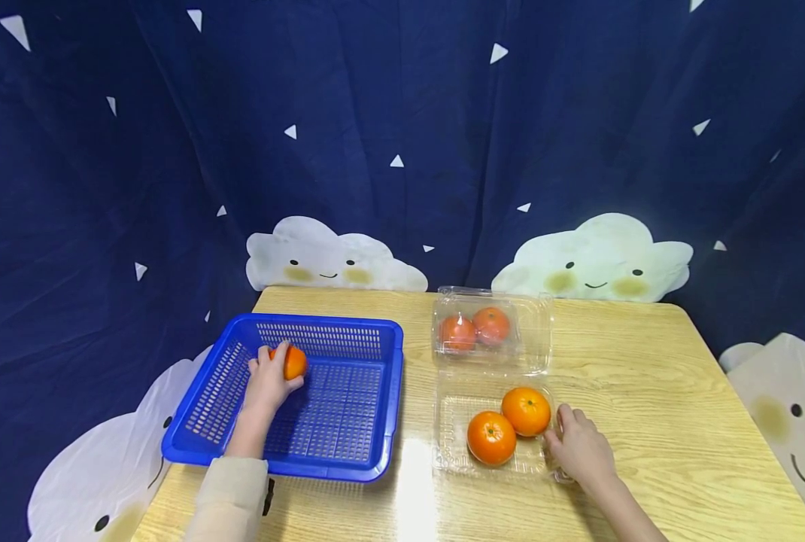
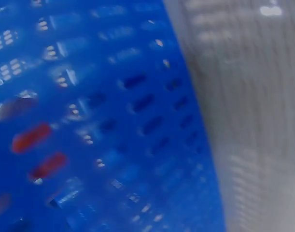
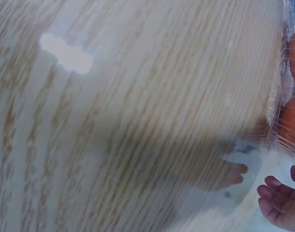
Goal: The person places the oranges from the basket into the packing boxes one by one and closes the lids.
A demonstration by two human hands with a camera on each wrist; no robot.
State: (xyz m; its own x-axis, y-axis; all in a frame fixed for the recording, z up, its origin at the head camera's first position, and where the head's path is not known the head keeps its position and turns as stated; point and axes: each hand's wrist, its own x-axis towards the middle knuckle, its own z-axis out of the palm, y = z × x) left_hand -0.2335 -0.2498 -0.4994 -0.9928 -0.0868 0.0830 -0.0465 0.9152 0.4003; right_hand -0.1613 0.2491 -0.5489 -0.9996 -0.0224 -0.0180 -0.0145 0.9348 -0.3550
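Observation:
In the head view my left hand (image 1: 267, 379) grips an orange (image 1: 296, 363) inside the blue plastic basket (image 1: 392, 406), fingers over its top and left side. Orange colour shows through slots of the basket wall (image 2: 137, 116) in the left wrist view; the left hand is out of that view. My right hand (image 1: 584, 449) is beside the right edge of a clear plastic clamshell box (image 1: 453, 452), its fingers loosely bent. Two oranges, one in front (image 1: 491, 438) and one behind (image 1: 527, 412), sit in the box's near half. The right wrist view shows the right hand (image 3: 282, 200) below the box edge.
Behind the oranges, the box's raised lid (image 1: 534, 331) stands toward the back. Two more oranges (image 1: 491, 326) show through its clear plastic. The light wooden table (image 1: 646, 376) ends at a dark blue curtain (image 1: 443, 135) with cloud prints.

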